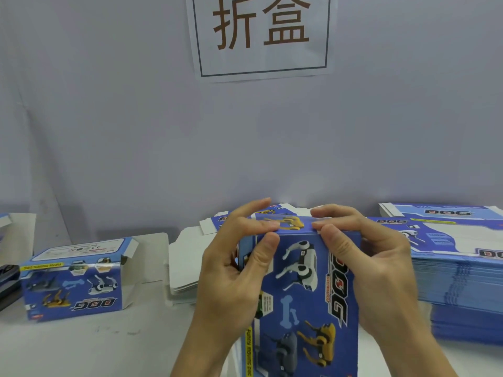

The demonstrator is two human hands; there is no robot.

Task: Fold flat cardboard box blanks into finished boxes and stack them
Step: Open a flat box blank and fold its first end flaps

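Box (pixel 304 289) pinched in my left hand (pixel 234 270) and right hand (pixel 362 268), far flap being closed; next, tuck it in

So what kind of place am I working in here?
Likely a box-folding workstation in a packing shop: a wall sign with large characters, a tall stack of flat blanks on the table, and a folded box.

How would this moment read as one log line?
step: closing top flap | left hand and right hand: gripping upright box | finished box: on its side, left
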